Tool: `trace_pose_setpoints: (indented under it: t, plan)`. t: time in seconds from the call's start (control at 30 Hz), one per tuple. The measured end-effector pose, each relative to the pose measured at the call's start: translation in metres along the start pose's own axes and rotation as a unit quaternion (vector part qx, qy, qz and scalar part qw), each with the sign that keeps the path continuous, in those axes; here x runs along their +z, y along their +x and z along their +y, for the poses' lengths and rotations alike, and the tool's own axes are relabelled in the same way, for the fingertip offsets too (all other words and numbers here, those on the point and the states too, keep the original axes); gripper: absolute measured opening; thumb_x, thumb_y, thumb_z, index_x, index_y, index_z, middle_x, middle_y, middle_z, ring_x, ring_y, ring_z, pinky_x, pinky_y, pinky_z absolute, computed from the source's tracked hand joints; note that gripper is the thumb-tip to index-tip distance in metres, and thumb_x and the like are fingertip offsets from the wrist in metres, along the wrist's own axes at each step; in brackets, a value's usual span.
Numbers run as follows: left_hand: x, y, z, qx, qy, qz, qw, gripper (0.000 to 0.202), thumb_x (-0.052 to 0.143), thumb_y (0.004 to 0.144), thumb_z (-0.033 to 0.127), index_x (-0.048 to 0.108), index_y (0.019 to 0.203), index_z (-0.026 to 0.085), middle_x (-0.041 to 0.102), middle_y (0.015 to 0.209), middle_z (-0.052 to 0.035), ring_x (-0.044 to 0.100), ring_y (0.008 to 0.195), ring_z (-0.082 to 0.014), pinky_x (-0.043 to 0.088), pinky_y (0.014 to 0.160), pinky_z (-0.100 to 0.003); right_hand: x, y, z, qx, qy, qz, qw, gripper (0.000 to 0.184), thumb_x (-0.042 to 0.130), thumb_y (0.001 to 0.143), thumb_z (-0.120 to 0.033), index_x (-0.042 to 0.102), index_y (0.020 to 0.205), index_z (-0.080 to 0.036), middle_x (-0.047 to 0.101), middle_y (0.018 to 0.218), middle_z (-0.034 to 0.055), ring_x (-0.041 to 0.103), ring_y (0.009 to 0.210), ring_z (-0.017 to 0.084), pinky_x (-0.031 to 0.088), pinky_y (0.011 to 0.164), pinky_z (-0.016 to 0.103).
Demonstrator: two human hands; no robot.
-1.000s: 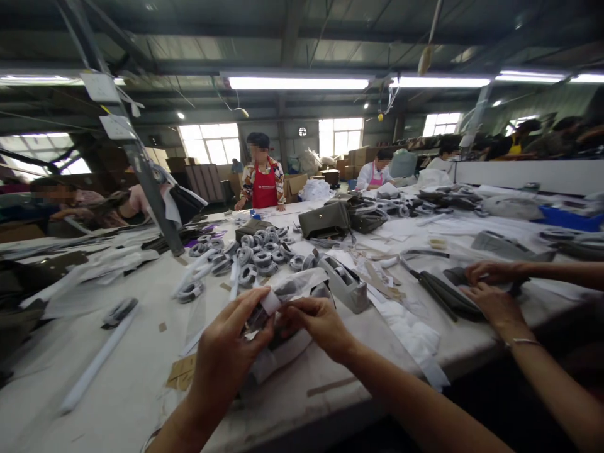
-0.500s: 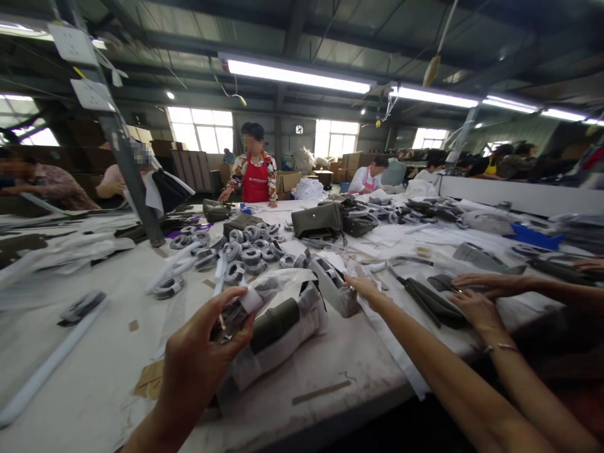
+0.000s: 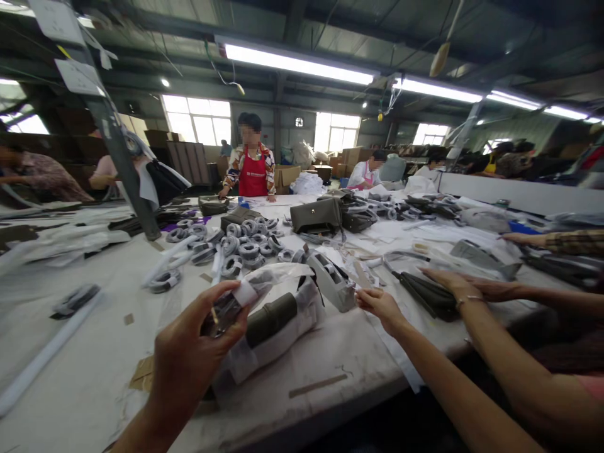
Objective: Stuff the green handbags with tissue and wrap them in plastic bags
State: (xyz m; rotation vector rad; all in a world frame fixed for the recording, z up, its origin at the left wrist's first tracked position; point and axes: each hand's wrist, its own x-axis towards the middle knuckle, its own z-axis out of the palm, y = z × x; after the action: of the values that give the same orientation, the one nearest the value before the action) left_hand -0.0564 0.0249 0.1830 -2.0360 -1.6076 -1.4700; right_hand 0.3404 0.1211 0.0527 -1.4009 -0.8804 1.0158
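Note:
My left hand (image 3: 189, 352) is closed around a coiled bag strap (image 3: 225, 314) in clear wrapping, with a white band and a bit of gold metal showing. Right behind it lies an olive handbag (image 3: 274, 319) in a translucent white sleeve. My right hand (image 3: 384, 309) is held over the table, thumb and fingers pinched together; a small whitish bit shows at the tips, too small to name. Just left of those fingertips stands a grey-green bag (image 3: 330, 286) with a stuffed opening. Many more coiled straps (image 3: 250, 250) lie heaped beyond.
On the right, a co-worker's hands (image 3: 448, 283) press on a dark olive bag (image 3: 429, 296). A metal post (image 3: 120, 151) rises from the white table (image 3: 340, 352) at left. A large olive bag (image 3: 315, 216) stands farther back. People work across the table.
My right hand has drawn back slightly from the grey-green bag, its fingers now pinched. My left hand still holds the coiled strap. The co-worker's hands have shifted over the dark bag.

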Motion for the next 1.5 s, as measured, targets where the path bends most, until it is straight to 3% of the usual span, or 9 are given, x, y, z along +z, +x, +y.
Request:
trace_pose_setpoints:
  t: [0.13, 0.27, 0.4, 0.63, 0.83, 1.03, 1.17, 1.37, 1.5]
  plan:
    - [-0.002, 0.002, 0.003, -0.007, 0.008, 0.014, 1.000, 0.037, 0.071, 0.078, 0.042, 0.067, 0.112, 0.029, 0.074, 0.083, 0.0043, 0.063, 0.056, -0.0117, 0.046, 0.054, -0.020, 0.003, -0.002, 0.021, -0.002, 0.007, 0.046, 0.999, 0.042, 0.090, 0.046, -0.045, 0.071, 0.063, -0.012, 0.068, 0.060, 0.0059, 0.055, 0.046, 0.010, 0.050, 0.049, 0.025]
    - [-0.002, 0.002, 0.006, -0.016, -0.009, 0.024, 1.000, 0.036, 0.071, 0.078, 0.045, 0.068, 0.110, 0.028, 0.074, 0.084, 0.0039, 0.065, 0.058, -0.0119, 0.048, 0.055, -0.020, 0.014, -0.021, 0.017, -0.037, 0.023, 0.047, 0.998, 0.048, 0.089, 0.049, -0.051, 0.075, 0.075, -0.012, 0.072, 0.070, 0.0052, 0.056, 0.052, 0.010, 0.050, 0.054, 0.024]
    - [0.004, 0.000, 0.005, -0.018, -0.032, 0.034, 0.999, 0.038, 0.074, 0.077, 0.044, 0.067, 0.111, 0.027, 0.075, 0.092, 0.0022, 0.069, 0.069, -0.0145, 0.051, 0.061, -0.022, 0.049, -0.068, -0.013, -0.096, 0.048, -0.043, 0.993, 0.042, 0.084, 0.065, -0.049, 0.077, 0.088, -0.015, 0.074, 0.081, 0.0059, 0.059, 0.061, 0.011, 0.051, 0.063, 0.026]
    - [0.009, -0.004, 0.006, 0.035, -0.050, 0.026, 0.998, 0.039, 0.073, 0.080, 0.031, 0.062, 0.117, 0.027, 0.074, 0.109, 0.0002, 0.072, 0.088, -0.0162, 0.055, 0.074, -0.022, 0.136, -0.155, -0.083, -0.144, 0.150, -0.253, 0.945, 0.024, 0.077, 0.079, -0.041, 0.077, 0.086, -0.018, 0.073, 0.076, 0.0037, 0.058, 0.058, 0.010, 0.047, 0.060, 0.024]
    - [0.011, -0.013, 0.005, 0.091, -0.039, 0.031, 0.995, 0.044, 0.075, 0.081, 0.026, 0.059, 0.122, 0.026, 0.073, 0.112, -0.0018, 0.072, 0.090, -0.0164, 0.056, 0.081, -0.023, 0.175, -0.176, -0.107, -0.124, 0.165, -0.282, 0.937, 0.029, 0.080, 0.075, -0.044, 0.074, 0.074, -0.015, 0.068, 0.066, 0.0014, 0.054, 0.053, 0.008, 0.043, 0.054, 0.021]
    - [0.013, -0.018, -0.005, 0.208, -0.013, 0.028, 0.978, 0.050, 0.066, 0.088, 0.017, 0.052, 0.136, 0.022, 0.068, 0.123, -0.0084, 0.066, 0.111, -0.0198, 0.053, 0.096, -0.030, 0.188, -0.179, -0.102, -0.080, 0.156, -0.260, 0.949, 0.039, 0.079, 0.073, -0.048, 0.069, 0.064, -0.012, 0.062, 0.059, 0.0000, 0.047, 0.048, 0.006, 0.039, 0.047, 0.019]
    - [0.011, -0.020, -0.011, 0.255, 0.004, 0.021, 0.967, 0.049, 0.065, 0.088, 0.013, 0.054, 0.135, 0.023, 0.064, 0.128, -0.0105, 0.063, 0.117, -0.0212, 0.052, 0.099, -0.033, 0.185, -0.181, -0.099, -0.058, 0.146, -0.285, 0.946, 0.039, 0.078, 0.074, -0.051, 0.071, 0.073, -0.012, 0.062, 0.063, 0.0003, 0.051, 0.050, 0.007, 0.046, 0.049, 0.020]
    - [0.007, -0.021, -0.012, 0.257, 0.015, 0.022, 0.966, 0.047, 0.065, 0.088, 0.013, 0.057, 0.133, 0.023, 0.065, 0.127, -0.0101, 0.064, 0.113, -0.0214, 0.053, 0.097, -0.033, 0.169, -0.180, -0.101, -0.109, 0.063, -0.321, 0.939, 0.035, 0.075, 0.078, -0.045, 0.074, 0.096, -0.015, 0.072, 0.085, 0.0042, 0.063, 0.062, 0.012, 0.055, 0.064, 0.026]
    - [0.007, -0.021, -0.004, 0.242, -0.012, 0.029, 0.970, 0.043, 0.065, 0.089, 0.017, 0.059, 0.131, 0.025, 0.067, 0.124, -0.0089, 0.067, 0.110, -0.0214, 0.055, 0.094, -0.032, 0.165, -0.177, -0.101, -0.042, 0.101, -0.340, 0.934, 0.045, 0.080, 0.073, -0.042, 0.065, 0.107, -0.016, 0.074, 0.084, 0.0038, 0.066, 0.063, 0.013, 0.056, 0.067, 0.028]
